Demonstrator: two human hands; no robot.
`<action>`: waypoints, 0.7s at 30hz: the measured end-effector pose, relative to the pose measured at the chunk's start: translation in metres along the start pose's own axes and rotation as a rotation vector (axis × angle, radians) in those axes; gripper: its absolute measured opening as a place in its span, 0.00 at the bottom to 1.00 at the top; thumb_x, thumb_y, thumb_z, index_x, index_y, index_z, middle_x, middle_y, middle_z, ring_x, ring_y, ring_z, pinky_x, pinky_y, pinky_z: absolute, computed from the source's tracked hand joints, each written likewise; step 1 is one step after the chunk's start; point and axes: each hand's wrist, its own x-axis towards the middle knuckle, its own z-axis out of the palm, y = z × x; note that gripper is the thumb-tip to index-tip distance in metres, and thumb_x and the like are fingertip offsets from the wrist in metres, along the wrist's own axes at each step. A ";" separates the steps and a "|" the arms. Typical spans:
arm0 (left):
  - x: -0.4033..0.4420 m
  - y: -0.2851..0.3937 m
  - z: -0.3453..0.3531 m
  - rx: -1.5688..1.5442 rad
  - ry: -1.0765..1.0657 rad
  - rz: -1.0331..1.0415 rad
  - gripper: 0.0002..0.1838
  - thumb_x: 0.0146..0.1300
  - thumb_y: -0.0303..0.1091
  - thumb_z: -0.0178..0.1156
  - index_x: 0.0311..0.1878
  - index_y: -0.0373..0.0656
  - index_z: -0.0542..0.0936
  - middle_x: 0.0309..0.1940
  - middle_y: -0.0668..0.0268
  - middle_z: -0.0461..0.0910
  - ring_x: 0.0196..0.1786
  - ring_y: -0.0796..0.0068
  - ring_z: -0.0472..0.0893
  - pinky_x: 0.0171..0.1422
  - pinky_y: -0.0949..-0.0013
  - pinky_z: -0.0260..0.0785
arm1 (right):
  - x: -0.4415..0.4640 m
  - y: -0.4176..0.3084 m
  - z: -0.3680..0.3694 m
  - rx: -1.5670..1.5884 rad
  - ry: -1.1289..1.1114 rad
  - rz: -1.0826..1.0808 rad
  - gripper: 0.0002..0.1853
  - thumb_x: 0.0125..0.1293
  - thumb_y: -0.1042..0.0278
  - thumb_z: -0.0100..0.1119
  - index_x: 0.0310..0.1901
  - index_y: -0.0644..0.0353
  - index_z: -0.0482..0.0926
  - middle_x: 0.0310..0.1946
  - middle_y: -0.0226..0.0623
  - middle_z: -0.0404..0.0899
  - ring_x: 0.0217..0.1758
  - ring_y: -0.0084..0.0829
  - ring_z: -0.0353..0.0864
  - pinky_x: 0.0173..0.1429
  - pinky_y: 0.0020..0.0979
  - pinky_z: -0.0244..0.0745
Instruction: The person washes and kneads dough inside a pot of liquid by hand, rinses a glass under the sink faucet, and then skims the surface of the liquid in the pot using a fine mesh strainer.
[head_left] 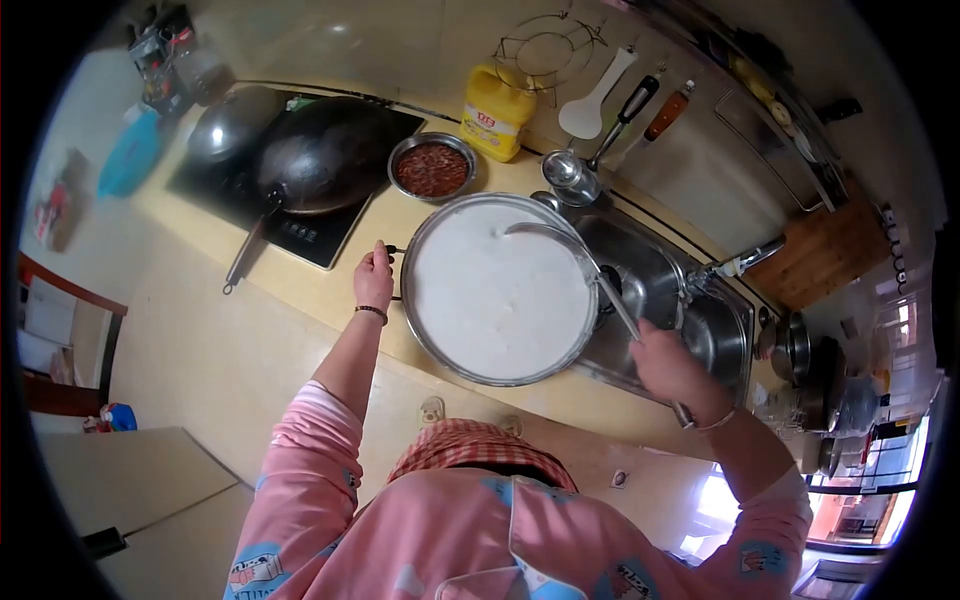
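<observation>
A large round metal pot (412,318) full of white liquid (490,300) stands on the counter at the sink's left edge. My left hand (374,282) is closed around the pot's side handle. In my right hand (672,368) is the long metal handle of a ladle (617,300), held over the sink side. The ladle's wide head lies in the liquid near the pot's right rim; only its curved edge shows, so its full shape is hidden.
Behind the pot are a bowl of red-brown food (432,168) and a yellow jug (497,112). A black wok (325,155) sits on the cooktop at left. The double sink (650,275) is at right. Utensils, including a white rice paddle (598,97), hang on the wall.
</observation>
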 end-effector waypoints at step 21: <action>0.000 -0.003 0.003 -0.038 0.041 -0.006 0.25 0.61 0.52 0.50 0.29 0.35 0.76 0.18 0.70 0.71 0.21 0.83 0.67 0.26 0.78 0.61 | -0.011 -0.016 0.007 1.394 -0.926 0.469 0.06 0.66 0.66 0.43 0.36 0.58 0.67 0.22 0.23 0.64 0.16 0.09 0.58 0.15 0.13 0.52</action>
